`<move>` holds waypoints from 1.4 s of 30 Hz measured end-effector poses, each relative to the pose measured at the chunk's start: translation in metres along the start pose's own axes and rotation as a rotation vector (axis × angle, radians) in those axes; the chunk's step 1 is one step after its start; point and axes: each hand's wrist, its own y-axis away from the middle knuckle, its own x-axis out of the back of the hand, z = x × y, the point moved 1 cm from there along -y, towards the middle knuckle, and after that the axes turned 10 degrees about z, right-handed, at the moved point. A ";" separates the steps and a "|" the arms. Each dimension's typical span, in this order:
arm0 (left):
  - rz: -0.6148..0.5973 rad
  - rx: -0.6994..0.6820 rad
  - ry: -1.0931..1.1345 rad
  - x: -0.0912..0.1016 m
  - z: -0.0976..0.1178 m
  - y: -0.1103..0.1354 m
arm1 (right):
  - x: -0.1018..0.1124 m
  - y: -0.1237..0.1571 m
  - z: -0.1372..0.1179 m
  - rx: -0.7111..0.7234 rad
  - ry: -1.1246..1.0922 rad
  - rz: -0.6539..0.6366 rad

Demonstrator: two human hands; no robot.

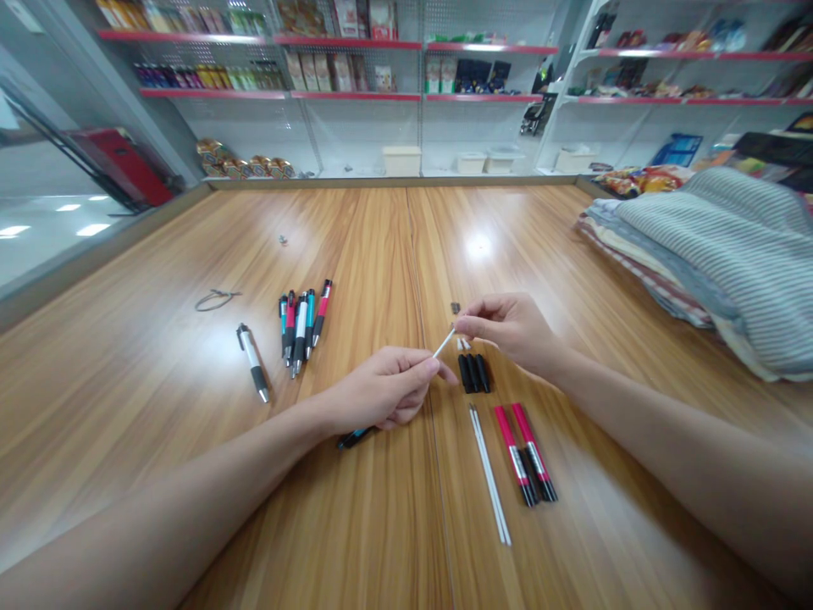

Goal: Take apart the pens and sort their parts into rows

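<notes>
A thin white pen refill (pixel 445 341) slants between my two hands above the table. My left hand (pixel 397 385) is closed round its lower end, one finger stretched out beyond it. Thumb and fingers of my right hand (pixel 508 330) pinch at the upper tip; whether a small part sits there too is hidden. Below the right hand lie small white tips (pixel 463 345) and black rubber grips (pixel 474 373). Nearer me are two more white refills (pixel 489 474) and two pink pen barrels (pixel 521 453). Tiny springs (pixel 455 307) rest just beyond the fingers. A dark pen (pixel 356 437) is partly covered by my left hand.
To the left, several assembled pens (pixel 301 326) lie bunched, with a white and black pen (pixel 252 363) apart from them. A grey loop of cord (pixel 217 298) lies farther left. Folded cloths (pixel 717 263) are stacked at the right edge. Stocked shelves (pixel 356 95) stand behind the table.
</notes>
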 end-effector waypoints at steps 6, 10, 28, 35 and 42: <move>0.015 -0.018 -0.012 -0.003 0.001 0.001 | -0.010 0.003 0.000 0.000 -0.024 0.048; 0.009 -0.002 -0.031 -0.002 0.001 0.001 | -0.004 -0.002 0.008 -0.054 -0.175 0.111; 0.148 -0.113 -0.152 -0.007 0.000 -0.001 | -0.011 0.012 -0.006 0.225 0.128 -0.133; 0.123 -0.159 -0.435 -0.013 0.005 0.004 | 0.019 -0.009 0.018 0.232 0.129 0.335; 0.226 -0.246 -0.704 -0.024 -0.004 0.007 | 0.019 -0.012 0.025 0.215 0.152 0.318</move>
